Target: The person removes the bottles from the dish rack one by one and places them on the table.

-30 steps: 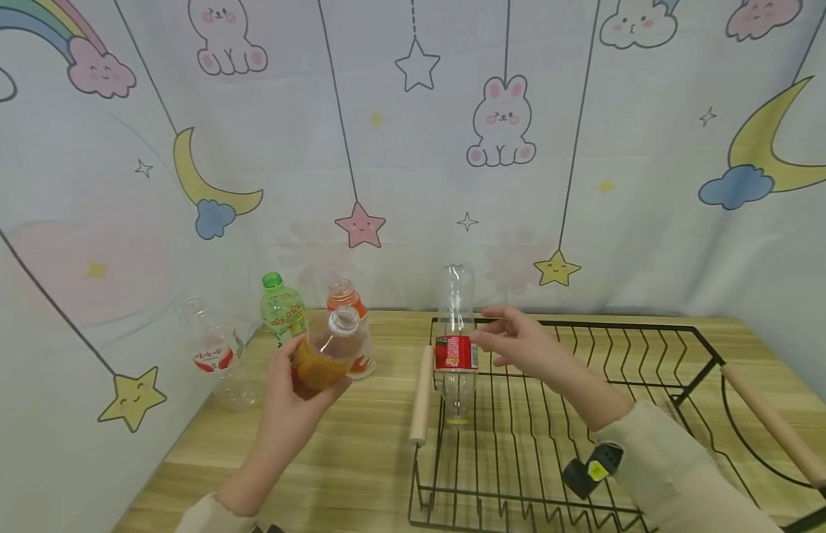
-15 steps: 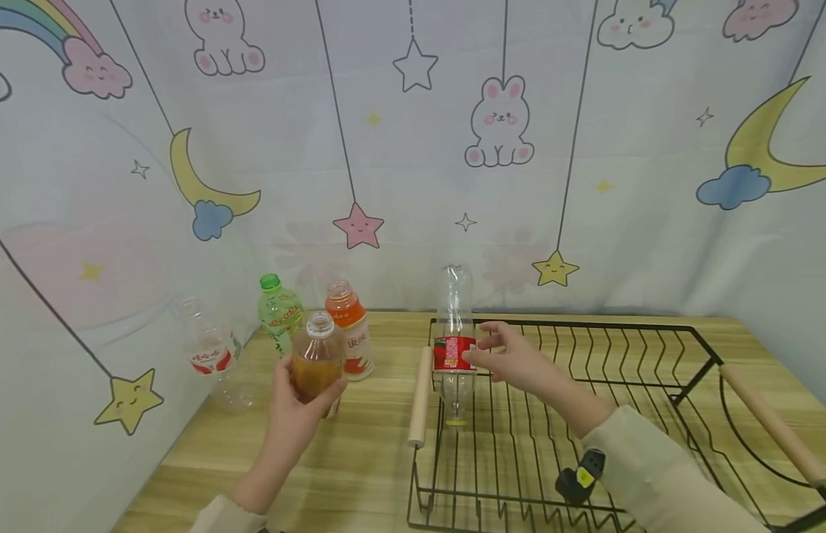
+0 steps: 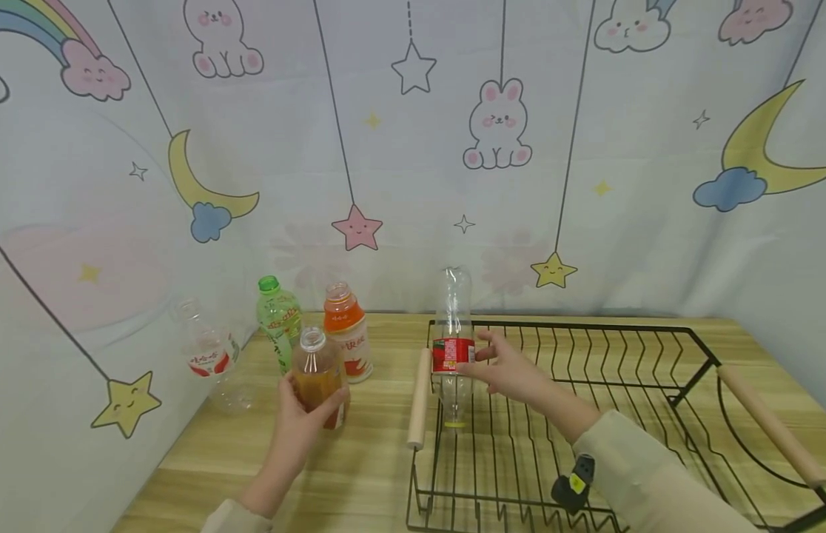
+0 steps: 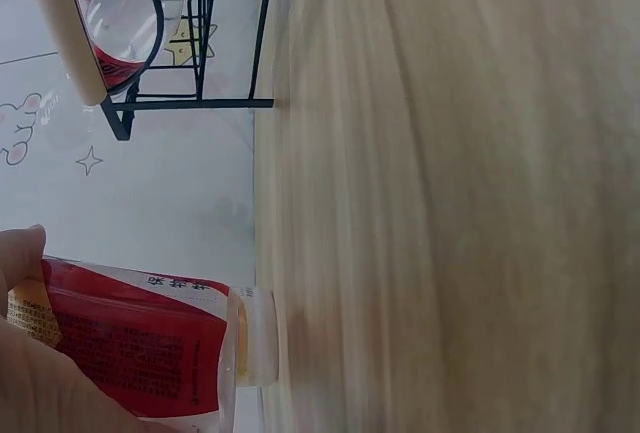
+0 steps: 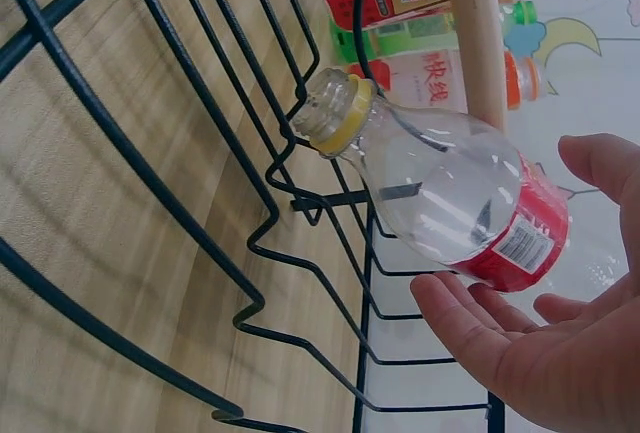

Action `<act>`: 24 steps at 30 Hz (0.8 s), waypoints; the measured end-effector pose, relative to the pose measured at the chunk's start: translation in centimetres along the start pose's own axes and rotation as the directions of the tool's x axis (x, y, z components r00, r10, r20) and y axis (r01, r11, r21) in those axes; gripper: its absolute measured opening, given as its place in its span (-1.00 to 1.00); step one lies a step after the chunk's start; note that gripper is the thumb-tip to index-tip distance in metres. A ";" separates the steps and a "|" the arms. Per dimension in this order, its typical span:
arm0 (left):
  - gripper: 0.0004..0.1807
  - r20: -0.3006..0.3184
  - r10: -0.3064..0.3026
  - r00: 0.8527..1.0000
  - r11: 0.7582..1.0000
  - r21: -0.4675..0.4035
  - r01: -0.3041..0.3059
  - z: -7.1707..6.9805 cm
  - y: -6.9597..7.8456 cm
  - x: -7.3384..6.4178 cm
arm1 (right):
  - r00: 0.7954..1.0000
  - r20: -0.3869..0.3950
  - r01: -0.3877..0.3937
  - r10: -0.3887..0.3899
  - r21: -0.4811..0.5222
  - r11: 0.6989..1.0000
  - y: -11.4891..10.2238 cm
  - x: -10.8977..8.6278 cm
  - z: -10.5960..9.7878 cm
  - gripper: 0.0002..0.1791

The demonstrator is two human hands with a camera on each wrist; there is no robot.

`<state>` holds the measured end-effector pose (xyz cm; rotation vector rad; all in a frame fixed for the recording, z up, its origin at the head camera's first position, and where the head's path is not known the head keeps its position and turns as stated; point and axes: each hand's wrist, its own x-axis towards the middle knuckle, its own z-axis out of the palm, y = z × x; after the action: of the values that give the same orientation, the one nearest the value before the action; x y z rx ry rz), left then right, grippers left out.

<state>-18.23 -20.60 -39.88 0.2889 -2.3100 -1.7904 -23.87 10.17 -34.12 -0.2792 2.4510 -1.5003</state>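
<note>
My left hand (image 3: 296,433) grips a clear plastic bottle (image 3: 314,363) with an amber and red label, thumb on one side and fingers on the other. The bottle is upright with its uncapped mouth on top; its lower end is close over the wooden table in the left wrist view. In the black wire dish rack (image 3: 586,326), a clear bottle (image 5: 450,173) with a red label stands upside down, a yellow ring at its neck. My right hand (image 3: 513,374) is beside that label, thumb and fingers spread apart around the bottle's side.
Behind the left hand stand a green bottle (image 3: 280,307) and an orange-topped bottle (image 3: 346,318). A clear bottle (image 3: 209,355) with a red-and-white label is by the left wall. The rack has wooden handles (image 3: 420,400) at both ends. A printed curtain hangs behind the table.
My left hand has turned its bottle upright and lowered it toward the table, in front of the other bottles. The right hand has moved slightly left and down along the red label.
</note>
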 end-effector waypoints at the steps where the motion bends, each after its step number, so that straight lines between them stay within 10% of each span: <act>1: 0.03 0.003 -0.005 1.000 1.000 0.004 0.004 0.0 -0.1 0.1 | 1.000 -0.003 -0.004 0.004 0.000 1.000 0.1 0.0 0.1 -0.10; 24: -0.01 -0.004 -0.054 0.999 0.998 0.033 0.054 0.0 -1.9 0.4 | 0.999 0.019 -0.049 0.048 0.036 0.998 0.9 0.6 1.4 -0.02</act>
<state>-18.56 -21.15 -41.74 0.3621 -2.3533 -1.7759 -24.00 9.22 -35.58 -0.2232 2.3961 -1.5142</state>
